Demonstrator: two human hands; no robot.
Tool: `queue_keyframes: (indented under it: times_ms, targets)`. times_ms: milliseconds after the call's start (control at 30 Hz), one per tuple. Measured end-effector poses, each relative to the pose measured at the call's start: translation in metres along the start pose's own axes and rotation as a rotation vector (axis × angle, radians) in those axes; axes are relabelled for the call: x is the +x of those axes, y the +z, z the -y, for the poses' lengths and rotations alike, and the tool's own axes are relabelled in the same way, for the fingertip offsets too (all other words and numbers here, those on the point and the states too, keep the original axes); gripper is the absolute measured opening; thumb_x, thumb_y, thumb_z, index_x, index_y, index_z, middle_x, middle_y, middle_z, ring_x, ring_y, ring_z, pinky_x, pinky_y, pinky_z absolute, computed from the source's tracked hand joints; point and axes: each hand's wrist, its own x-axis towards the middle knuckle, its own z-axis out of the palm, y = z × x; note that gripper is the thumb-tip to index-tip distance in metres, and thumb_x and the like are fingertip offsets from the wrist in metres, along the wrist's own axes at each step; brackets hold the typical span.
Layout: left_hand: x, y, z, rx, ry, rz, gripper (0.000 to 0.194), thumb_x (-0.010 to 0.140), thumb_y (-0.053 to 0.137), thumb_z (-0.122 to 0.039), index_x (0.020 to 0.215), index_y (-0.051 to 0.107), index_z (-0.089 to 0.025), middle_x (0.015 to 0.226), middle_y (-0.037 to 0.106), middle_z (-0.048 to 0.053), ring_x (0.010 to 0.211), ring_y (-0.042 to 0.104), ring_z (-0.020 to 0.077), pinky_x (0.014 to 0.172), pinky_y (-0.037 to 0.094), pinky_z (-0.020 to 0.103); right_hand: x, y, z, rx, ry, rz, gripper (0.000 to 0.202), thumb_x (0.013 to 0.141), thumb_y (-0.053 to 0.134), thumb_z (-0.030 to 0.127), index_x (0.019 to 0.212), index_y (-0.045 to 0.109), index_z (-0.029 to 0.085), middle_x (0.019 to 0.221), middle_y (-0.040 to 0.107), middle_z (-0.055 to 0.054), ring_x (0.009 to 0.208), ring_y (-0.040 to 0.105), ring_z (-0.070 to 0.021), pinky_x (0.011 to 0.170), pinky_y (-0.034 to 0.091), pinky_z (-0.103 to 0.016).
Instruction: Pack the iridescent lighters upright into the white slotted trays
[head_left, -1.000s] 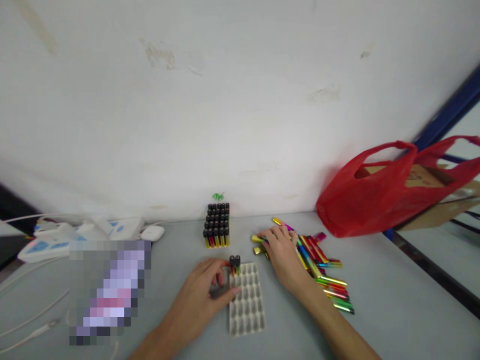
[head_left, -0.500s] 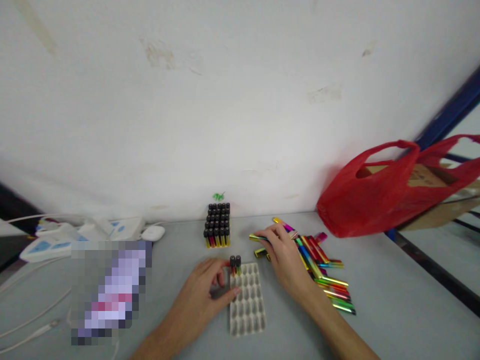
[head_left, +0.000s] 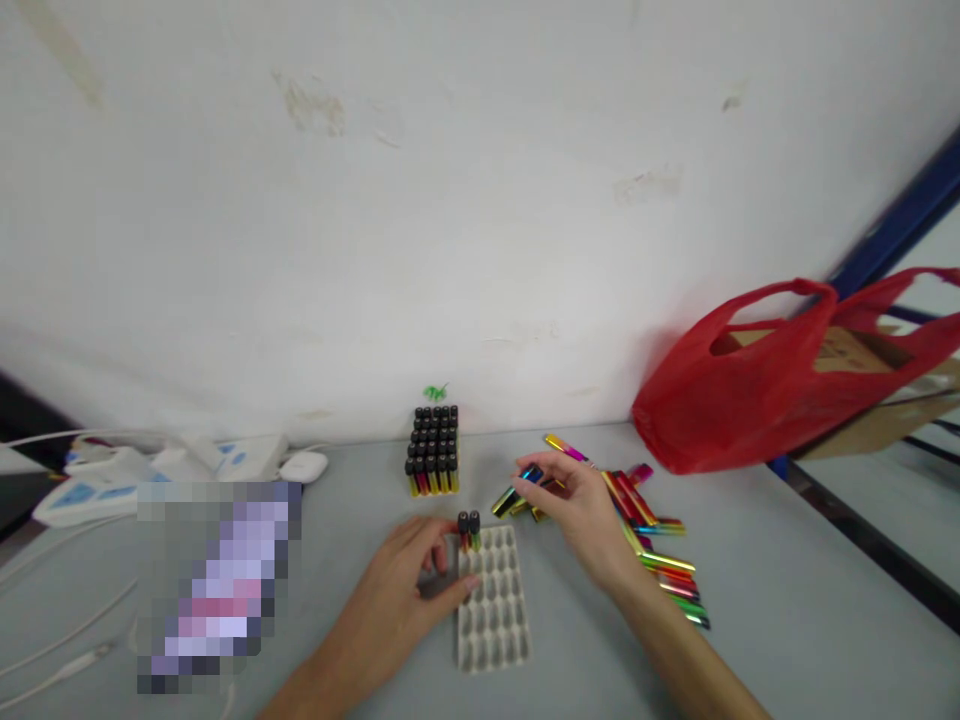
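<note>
A pale grey tray (head_left: 495, 600) with rows of small oval hollows lies in front of me. Two black-topped batteries (head_left: 469, 530) stand upright in its far left corner. My left hand (head_left: 424, 575) is curled round the tray's left edge, thumb on the rim and index finger by those batteries. Above and right of the tray, my right hand (head_left: 559, 490) pinches a shiny blue-and-gold battery (head_left: 516, 491), tilted. Around and behind that hand lies a loose pile of shiny coloured batteries (head_left: 634, 500). An upright block of black-topped batteries (head_left: 433, 450) stands near the wall.
A red plastic bag (head_left: 739, 420) holding a cardboard box stands at the right. On the left lie a white power strip (head_left: 247, 455) with plugs and cables, and a blurred-out purple object (head_left: 232, 580). The white wall (head_left: 480, 220) bounds the grey table's back.
My right hand has drawn a little right and toward me, turning the battery it pinches from nearly level to a slant. My left hand keeps its place at the tray.
</note>
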Motion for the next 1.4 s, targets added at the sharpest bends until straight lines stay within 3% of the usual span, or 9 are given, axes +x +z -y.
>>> queue_keyframes:
  times_ms: [200,333,433,567,767,1000,1100,1200,1400]
  targets:
    - [-0.001,-0.001,-0.002,-0.012,-0.011,0.014,0.022,0.096,0.086,-0.034,0.097,0.067,-0.024,0.091,0.066,-0.001,0.088,0.065,0.0253,0.08,0.048,0.033,-0.004,0.0,0.003,0.126,0.087,0.046,0.05,0.097,0.085,0.058,0.133,0.083,0.025,0.085,0.073,-0.002,0.085,0.068,-0.0219,0.076,0.047,-0.032]
    - [-0.001,-0.001,-0.002,-0.011,-0.023,0.02,0.023,0.095,0.086,-0.035,0.096,0.066,-0.023,0.091,0.066,0.0,0.089,0.065,0.0259,0.081,0.048,0.034,-0.007,0.004,0.003,0.23,0.14,0.071,0.056,0.099,0.081,0.06,0.144,0.077,0.026,0.087,0.066,0.0,0.067,0.057,-0.0142,0.061,0.042,-0.028]
    - [-0.001,0.0,-0.001,-0.011,-0.023,0.018,0.022,0.095,0.086,-0.035,0.099,0.068,-0.024,0.092,0.066,0.0,0.09,0.065,0.0262,0.081,0.048,0.034,-0.007,0.008,0.004,0.283,0.152,0.037,0.057,0.095,0.084,0.064,0.135,0.08,0.024,0.094,0.062,0.0,0.061,0.046,-0.0102,0.05,0.031,-0.025]
    - [-0.002,0.001,0.002,-0.017,-0.009,0.016,0.023,0.096,0.086,-0.037,0.097,0.067,-0.024,0.092,0.066,0.0,0.089,0.065,0.026,0.082,0.048,0.034,-0.008,0.009,0.008,0.332,0.188,0.063,0.056,0.095,0.082,0.07,0.117,0.082,0.019,0.083,0.054,0.002,0.058,0.031,-0.0081,0.05,0.017,-0.025]
    - [0.0,-0.001,-0.001,-0.013,-0.015,0.012,0.02,0.096,0.085,-0.035,0.099,0.068,-0.024,0.091,0.066,-0.001,0.088,0.065,0.0259,0.081,0.048,0.034,-0.012,0.012,0.014,0.364,0.258,0.129,0.054,0.092,0.085,0.069,0.104,0.079,0.017,0.071,0.037,0.009,0.055,0.017,-0.0075,0.049,0.01,-0.027]
    - [0.0,-0.003,-0.005,-0.002,-0.027,0.021,0.02,0.094,0.083,-0.037,0.099,0.068,-0.024,0.089,0.066,0.0,0.088,0.064,0.0258,0.08,0.048,0.035,-0.015,0.016,0.012,0.376,0.186,0.27,0.046,0.104,0.072,0.067,0.116,0.072,0.023,0.068,0.044,0.009,0.053,0.024,-0.0095,0.05,0.014,-0.028]
    - [0.0,-0.004,-0.005,-0.002,-0.022,0.022,0.019,0.095,0.081,-0.039,0.098,0.069,-0.024,0.089,0.067,0.001,0.087,0.065,0.0258,0.08,0.049,0.035,-0.016,0.017,0.01,0.405,0.237,0.27,0.058,0.102,0.067,0.078,0.096,0.071,0.02,0.062,0.035,0.009,0.053,0.022,-0.0108,0.051,0.016,-0.03]
    - [-0.001,-0.005,-0.006,-0.006,-0.02,0.024,0.02,0.096,0.082,-0.04,0.098,0.07,-0.024,0.09,0.068,0.001,0.088,0.065,0.0263,0.081,0.05,0.036,-0.017,0.018,0.008,0.448,0.319,0.275,0.07,0.095,0.066,0.087,0.068,0.054,0.023,0.059,0.028,0.009,0.053,0.019,-0.0107,0.052,0.014,-0.031]
    - [0.0,-0.003,-0.004,-0.001,-0.011,0.006,0.02,0.094,0.086,-0.036,0.1,0.071,-0.024,0.089,0.068,0.0,0.087,0.066,0.0261,0.08,0.05,0.034,-0.02,0.022,0.006,0.482,0.402,0.344,0.074,0.09,0.067,0.086,0.06,0.036,0.026,0.056,0.025,0.01,0.05,0.015,-0.0095,0.05,0.009,-0.032]
